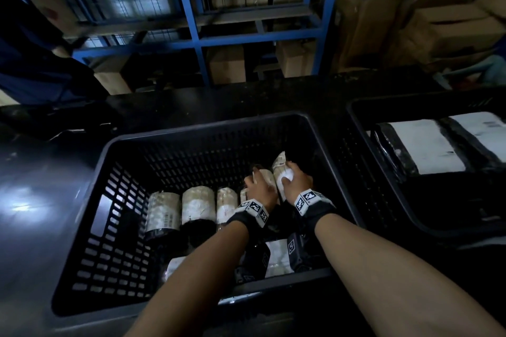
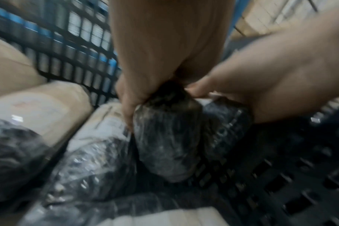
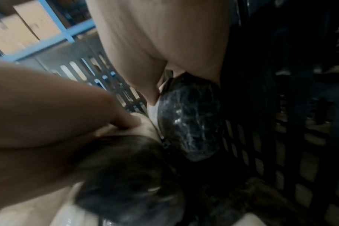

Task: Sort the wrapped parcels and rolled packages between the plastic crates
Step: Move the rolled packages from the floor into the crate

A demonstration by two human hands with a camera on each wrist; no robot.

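Observation:
A black slotted crate [image 1: 191, 131] sits in front of me with several rolled packages [image 1: 198, 205] lying in a row on its floor. Each roll is wrapped in clear film, pale at one end and black at the other. My left hand [image 1: 258, 186] grips one rolled package [image 1: 265, 175] at the right end of the row; its black end [image 2: 164, 137] shows under my fingers. Right beside it, my right hand [image 1: 295, 180] grips a second rolled package [image 1: 280, 164], tilted up toward the far wall, its black end [image 3: 190, 122] below my palm. The two hands nearly touch.
A second black crate [image 1: 361, 145] to the right holds flat wrapped parcels [image 1: 421, 145] with white labels. More wrapped packages [image 1: 279, 254] lie at the near crate wall under my wrists. Blue shelving [image 1: 191, 8] with cardboard boxes stands behind the dark table; a person in dark blue [image 1: 32, 63] is at far left.

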